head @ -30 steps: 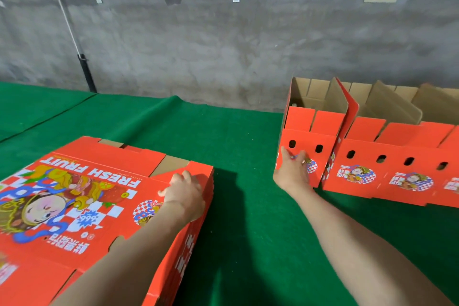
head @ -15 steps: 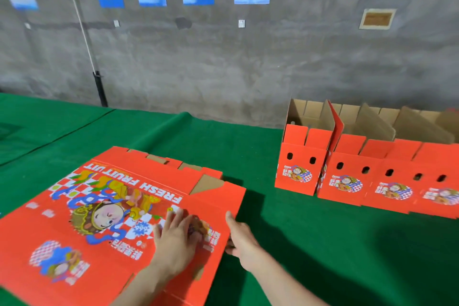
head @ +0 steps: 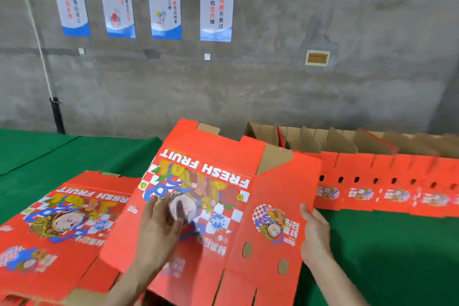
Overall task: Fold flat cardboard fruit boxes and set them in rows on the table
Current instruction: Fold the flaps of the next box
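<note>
The flat box (head: 218, 206) is sitting tilted over the stack (head: 62, 218), left hand (head: 161, 226) pressing flat-fingered on its print, right hand (head: 314, 233) gripping its right edge, and I'd be squeezing inward along the creases, squaring it.

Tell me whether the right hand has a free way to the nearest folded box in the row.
Likely yes. The right hand is at the right edge of the lifted flat box, and only green tablecloth lies between it and the nearest folded box. It would have to leave the flat box first.
</note>
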